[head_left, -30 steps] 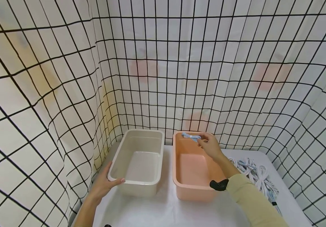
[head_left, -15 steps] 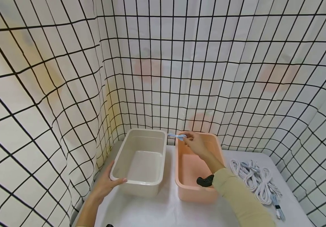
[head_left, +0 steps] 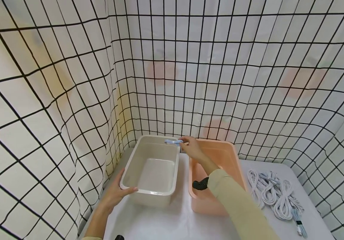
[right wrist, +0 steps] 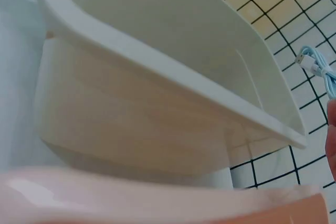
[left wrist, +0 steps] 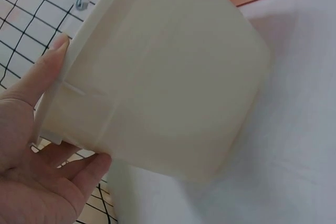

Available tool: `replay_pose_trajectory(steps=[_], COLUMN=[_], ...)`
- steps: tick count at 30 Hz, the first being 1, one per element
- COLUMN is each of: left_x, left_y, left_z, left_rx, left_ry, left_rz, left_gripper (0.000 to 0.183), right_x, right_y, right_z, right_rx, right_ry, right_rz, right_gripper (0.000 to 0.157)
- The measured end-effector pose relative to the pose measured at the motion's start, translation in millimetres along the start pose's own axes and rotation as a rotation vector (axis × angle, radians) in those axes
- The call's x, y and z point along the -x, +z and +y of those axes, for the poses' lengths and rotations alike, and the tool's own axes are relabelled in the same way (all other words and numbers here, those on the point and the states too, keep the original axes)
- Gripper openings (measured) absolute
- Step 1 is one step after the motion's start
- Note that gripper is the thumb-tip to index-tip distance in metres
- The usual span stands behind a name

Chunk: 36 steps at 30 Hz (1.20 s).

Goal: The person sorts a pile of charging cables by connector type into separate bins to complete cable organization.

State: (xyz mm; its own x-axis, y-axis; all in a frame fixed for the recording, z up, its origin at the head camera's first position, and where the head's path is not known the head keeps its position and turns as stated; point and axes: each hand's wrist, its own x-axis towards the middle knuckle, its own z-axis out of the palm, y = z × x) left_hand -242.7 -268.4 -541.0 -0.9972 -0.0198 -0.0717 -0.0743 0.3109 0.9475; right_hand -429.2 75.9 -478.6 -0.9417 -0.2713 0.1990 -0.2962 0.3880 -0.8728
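Observation:
My left hand (head_left: 113,194) grips the near left corner of a cream plastic tub (head_left: 151,199). In the left wrist view its thumb lies over the tub's rim and its fingers (left wrist: 93,174) are against the outer wall. Above the tub's far right corner, my right hand (head_left: 192,148) pinches a coiled light blue and white USB cable (head_left: 173,142). The right wrist view shows the cable's metal plug (right wrist: 306,61) at the end of the bundle, with only part of the hand at the edge. The tub's inside floor is bare.
An orange plastic tub (head_left: 203,204) stands just right of the cream one, under my right forearm. Farther right lies a pile of coiled white cables (head_left: 272,191) with a blue bundle (head_left: 299,223) at its near end. Black wire mesh (head_left: 186,83) encloses the back and sides.
My right hand has carried the USB cable leftward, from over the orange tub to over the cream tub's far right corner. The left hand has kept its grip on the cream tub.

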Motion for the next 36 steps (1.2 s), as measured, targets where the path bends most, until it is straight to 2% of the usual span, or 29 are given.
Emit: replay_pose_trajectory(steps=[3,8,15,20,28,36], left_x=[0.0,0.7,-0.3,-0.7,1.1,1.6], left_y=[0.8,2.1,5.8,4.4,1.8,2.8], left_z=[0.2,1.6,1.3,0.3,1.8,1.0], left_rx=[0.002,0.009,-0.005,-0.006,-0.004,0.008], left_ry=[0.001,0.01,0.022,0.024,0.005,0.004], left_rz=[0.005,0.023,0.029,0.042,0.033,0.021], left_gripper=[0.116,0.114,0.116,0.115,0.115,0.115], right_x=[-8,-18,-17,-15,-10,-2], right_y=[9.3,19.7,20.4,20.0,16.0,8.9], right_z=[-3,-5,-4,-3,-7,-11], right_rx=[0.025,0.048,0.116,0.169,0.133,0.105], right_ry=[0.005,0.001,0.025,0.0,-0.006,-0.026], right_rz=[0.004,0.004,-0.063,-0.065,-0.116,-0.126], right_gripper=[0.023,0.028,0.044,0.042,0.035,0.037])
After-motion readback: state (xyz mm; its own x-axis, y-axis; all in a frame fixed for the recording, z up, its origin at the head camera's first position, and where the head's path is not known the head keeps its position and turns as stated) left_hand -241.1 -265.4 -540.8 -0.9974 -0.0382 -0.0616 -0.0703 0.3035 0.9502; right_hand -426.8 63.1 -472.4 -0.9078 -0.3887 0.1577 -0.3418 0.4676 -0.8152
